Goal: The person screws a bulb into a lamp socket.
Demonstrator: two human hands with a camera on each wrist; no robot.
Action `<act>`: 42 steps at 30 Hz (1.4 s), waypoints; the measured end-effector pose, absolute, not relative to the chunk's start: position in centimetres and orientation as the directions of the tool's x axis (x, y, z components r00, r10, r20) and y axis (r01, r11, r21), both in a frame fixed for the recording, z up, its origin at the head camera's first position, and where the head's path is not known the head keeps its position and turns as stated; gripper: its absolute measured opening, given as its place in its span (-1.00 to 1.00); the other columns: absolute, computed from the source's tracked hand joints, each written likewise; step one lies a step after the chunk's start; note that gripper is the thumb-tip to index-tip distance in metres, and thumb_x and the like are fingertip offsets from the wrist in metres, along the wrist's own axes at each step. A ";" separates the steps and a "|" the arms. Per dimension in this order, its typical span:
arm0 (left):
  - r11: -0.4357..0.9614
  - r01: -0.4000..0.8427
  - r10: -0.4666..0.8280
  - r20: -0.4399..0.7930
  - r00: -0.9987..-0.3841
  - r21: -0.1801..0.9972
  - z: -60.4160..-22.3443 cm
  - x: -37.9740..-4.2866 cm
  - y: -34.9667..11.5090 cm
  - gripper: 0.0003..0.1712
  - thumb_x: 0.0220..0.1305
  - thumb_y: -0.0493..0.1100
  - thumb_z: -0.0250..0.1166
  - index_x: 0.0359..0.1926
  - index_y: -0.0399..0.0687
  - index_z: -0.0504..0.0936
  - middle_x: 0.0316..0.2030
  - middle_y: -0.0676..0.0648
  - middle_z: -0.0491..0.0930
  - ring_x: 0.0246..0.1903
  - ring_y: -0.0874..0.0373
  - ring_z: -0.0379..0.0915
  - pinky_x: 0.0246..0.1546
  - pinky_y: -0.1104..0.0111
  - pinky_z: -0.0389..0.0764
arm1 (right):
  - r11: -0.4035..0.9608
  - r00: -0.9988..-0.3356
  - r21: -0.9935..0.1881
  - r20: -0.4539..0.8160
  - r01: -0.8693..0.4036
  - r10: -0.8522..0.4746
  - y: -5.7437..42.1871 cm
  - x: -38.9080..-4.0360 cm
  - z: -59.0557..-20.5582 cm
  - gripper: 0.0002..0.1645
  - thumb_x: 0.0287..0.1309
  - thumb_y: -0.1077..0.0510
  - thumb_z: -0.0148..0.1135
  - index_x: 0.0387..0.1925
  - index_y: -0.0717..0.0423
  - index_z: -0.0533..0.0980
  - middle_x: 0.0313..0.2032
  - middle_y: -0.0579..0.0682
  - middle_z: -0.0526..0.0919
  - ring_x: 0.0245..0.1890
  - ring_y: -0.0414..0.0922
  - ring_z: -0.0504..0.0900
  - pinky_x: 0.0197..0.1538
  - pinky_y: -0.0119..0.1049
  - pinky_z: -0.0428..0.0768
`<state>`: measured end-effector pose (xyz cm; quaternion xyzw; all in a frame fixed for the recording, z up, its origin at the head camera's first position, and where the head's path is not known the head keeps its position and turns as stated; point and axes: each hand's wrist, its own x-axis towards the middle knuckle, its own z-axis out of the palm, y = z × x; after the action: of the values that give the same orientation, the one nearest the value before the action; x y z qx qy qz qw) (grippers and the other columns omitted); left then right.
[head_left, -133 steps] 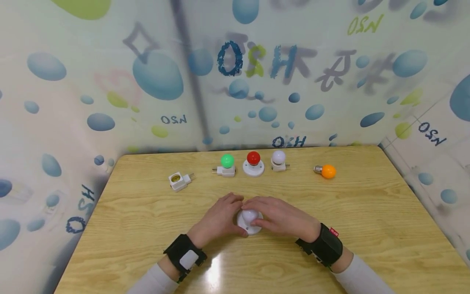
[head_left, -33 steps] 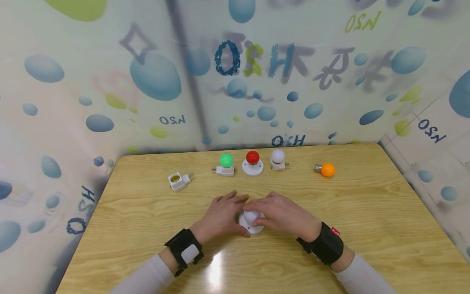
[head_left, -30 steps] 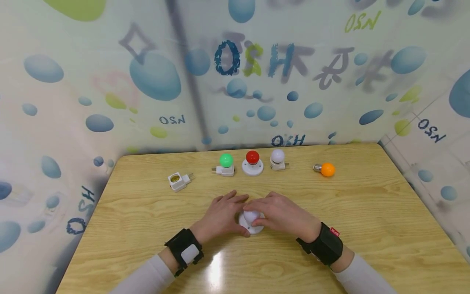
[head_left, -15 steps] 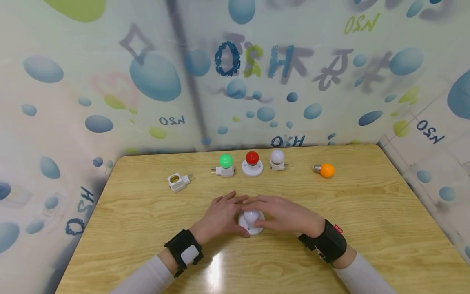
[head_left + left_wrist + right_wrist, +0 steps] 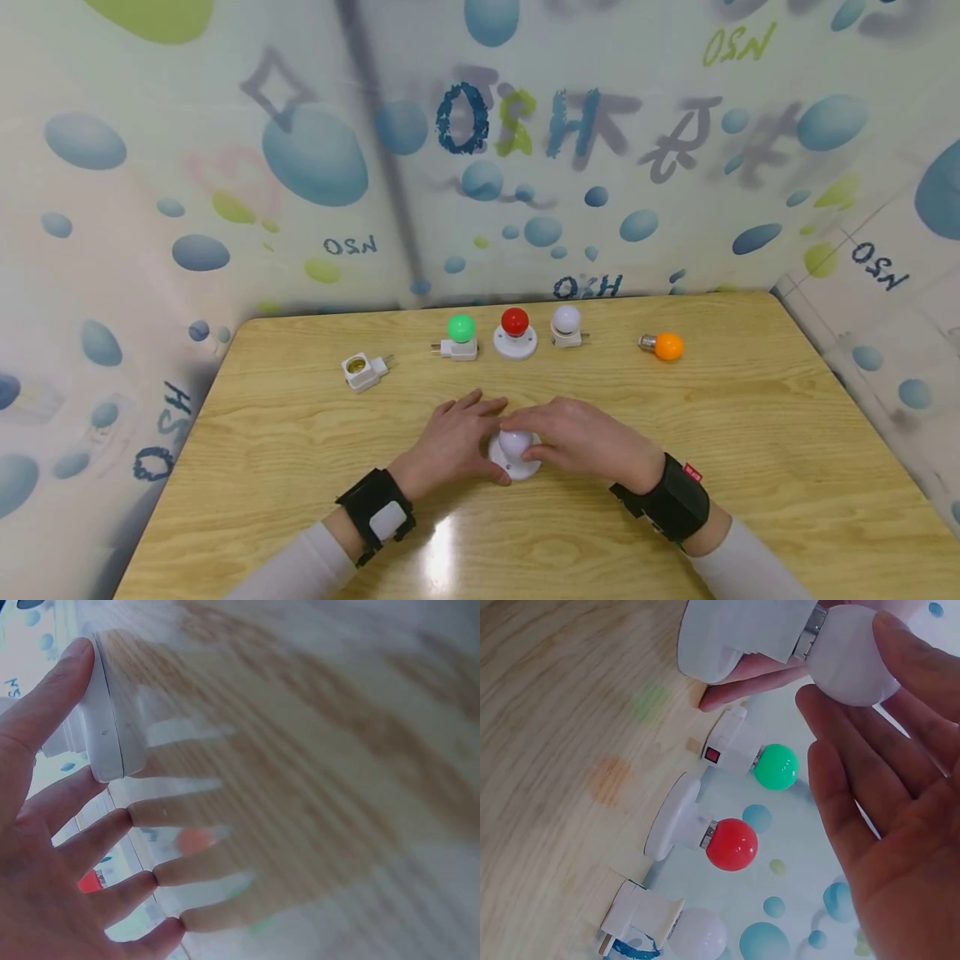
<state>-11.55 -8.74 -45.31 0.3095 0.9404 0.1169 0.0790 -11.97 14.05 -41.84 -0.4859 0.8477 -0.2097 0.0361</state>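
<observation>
A white light bulb (image 5: 514,443) stands upright in a round white lamp holder (image 5: 512,470) on the table. My right hand (image 5: 585,443) grips the bulb between thumb and fingers; in the right wrist view, part of the metal screw cap (image 5: 810,634) shows between bulb and socket. My left hand (image 5: 455,439) holds the lamp holder's rim from the left, thumb in front and the other fingers spread behind. In the left wrist view, the thumb and index finger are against opposite sides of the holder base (image 5: 107,727).
Along the back stand a green bulb in a plug-in socket (image 5: 461,337), a red bulb on a round holder (image 5: 515,333) and a white bulb in a plug-in socket (image 5: 567,327). A bulbless plug-in socket (image 5: 363,372) lies left, a loose orange bulb (image 5: 667,347) right, on the wooden table (image 5: 300,450).
My right hand loosened its fingers around the white bulb half a second ago and now grips it again. The left hand stays at the lamp holder, almost unmoved.
</observation>
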 end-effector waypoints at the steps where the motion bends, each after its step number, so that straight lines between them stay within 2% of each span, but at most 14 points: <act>1: 0.781 0.564 0.601 -0.076 -0.796 0.269 -45.3 -11.5 -8.8 -0.02 -0.22 0.45 0.39 0.28 0.19 0.52 0.36 -0.01 0.30 0.34 -0.22 0.08 0.15 -0.20 0.22 | 0.445 -0.529 -0.383 0.149 -0.810 -0.835 14.0 -11.9 -41.9 -0.46 0.17 -0.02 0.28 0.18 0.00 0.53 0.09 -0.14 0.61 -0.06 -0.22 0.60 -0.03 -0.29 0.56; 10: 0.779 0.566 0.603 -0.074 -0.795 0.268 -45.3 -11.3 -8.8 -0.02 -0.23 0.44 0.40 0.27 0.19 0.52 0.36 -0.01 0.30 0.35 -0.22 0.07 0.16 -0.20 0.21 | 0.474 -0.558 -0.362 0.172 -0.802 -0.812 13.9 -11.1 -42.2 -0.49 0.20 -0.05 0.25 0.17 -0.01 0.51 0.09 -0.14 0.60 -0.08 -0.26 0.58 -0.02 -0.26 0.55; 16: 0.777 0.565 0.605 -0.080 -0.792 0.277 -45.3 -11.1 -8.8 -0.03 -0.23 0.42 0.41 0.26 0.17 0.53 0.36 -0.02 0.30 0.34 -0.23 0.07 0.15 -0.21 0.21 | 0.468 -0.554 -0.343 0.220 -0.815 -0.803 13.8 -10.7 -42.7 -0.49 0.17 -0.06 0.28 0.14 -0.01 0.52 0.06 -0.14 0.61 -0.11 -0.25 0.58 -0.03 -0.25 0.55; 20: 0.777 0.560 0.604 -0.090 -0.792 0.289 -45.4 -10.9 -9.0 -0.05 -0.21 0.42 0.40 0.25 0.14 0.54 0.36 -0.03 0.30 0.35 -0.23 0.07 0.15 -0.22 0.21 | 0.460 -0.555 -0.357 0.236 -0.813 -0.798 13.6 -10.6 -43.1 -0.48 0.15 -0.05 0.30 0.13 -0.01 0.52 0.06 -0.14 0.61 -0.09 -0.25 0.58 -0.02 -0.26 0.55; 24: 0.774 0.565 0.607 -0.081 -0.791 0.286 -45.4 -10.9 -9.0 -0.06 -0.19 0.43 0.39 0.24 0.13 0.55 0.36 -0.03 0.29 0.35 -0.23 0.06 0.16 -0.21 0.21 | 0.479 -0.589 -0.412 0.196 -0.775 -0.784 13.6 -10.8 -43.2 -0.48 0.16 -0.09 0.29 0.14 -0.06 0.50 0.08 -0.17 0.58 -0.06 -0.27 0.54 0.00 -0.30 0.54; 28: 0.772 0.570 0.610 -0.074 -0.789 0.280 -45.3 -11.3 -9.0 -0.03 -0.18 0.44 0.38 0.29 0.17 0.50 0.36 -0.03 0.29 0.34 -0.23 0.07 0.16 -0.21 0.22 | 0.490 -0.612 -0.487 0.124 -0.723 -0.781 14.0 -11.5 -43.0 -0.30 0.09 -0.26 0.25 0.25 -0.15 0.41 0.18 -0.24 0.46 0.08 -0.31 0.45 0.08 -0.32 0.49; 32: 0.774 0.573 0.608 -0.068 -0.791 0.269 -45.3 -11.6 -8.8 0.00 -0.19 0.44 0.38 0.33 0.22 0.45 0.36 -0.02 0.29 0.35 -0.23 0.06 0.16 -0.21 0.21 | 0.477 -0.606 -0.516 0.105 -0.711 -0.789 14.4 -12.0 -42.4 -0.17 0.02 -0.30 0.27 0.33 -0.19 0.34 0.27 -0.27 0.36 0.22 -0.28 0.35 0.17 -0.26 0.43; 38: 0.770 0.573 0.611 -0.068 -0.788 0.282 -45.4 -11.6 -8.8 -0.02 -0.19 0.45 0.37 0.28 0.14 0.51 0.37 -0.03 0.28 0.35 -0.23 0.04 0.17 -0.21 0.19 | 0.443 -0.582 -0.544 0.105 -0.712 -0.806 14.5 -12.0 -42.6 -0.39 0.20 -0.08 0.25 0.28 -0.11 0.42 0.20 -0.27 0.46 0.19 -0.30 0.40 0.16 -0.30 0.43; 42: 0.757 0.550 0.610 -0.079 -0.789 0.352 -45.4 -11.4 -9.0 0.12 -0.22 0.48 0.37 0.37 0.06 0.39 0.39 -0.07 0.24 0.36 -0.23 0.02 0.20 -0.20 0.14 | 0.457 -0.597 -0.547 0.101 -0.701 -0.796 14.7 -11.9 -42.5 -0.43 0.23 -0.07 0.22 0.26 -0.09 0.43 0.19 -0.25 0.47 0.17 -0.31 0.41 0.15 -0.33 0.43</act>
<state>-11.37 -9.03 -45.39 0.3109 0.9326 0.1571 0.0948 -11.90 14.67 -42.53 -0.4407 0.8492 -0.2782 0.0850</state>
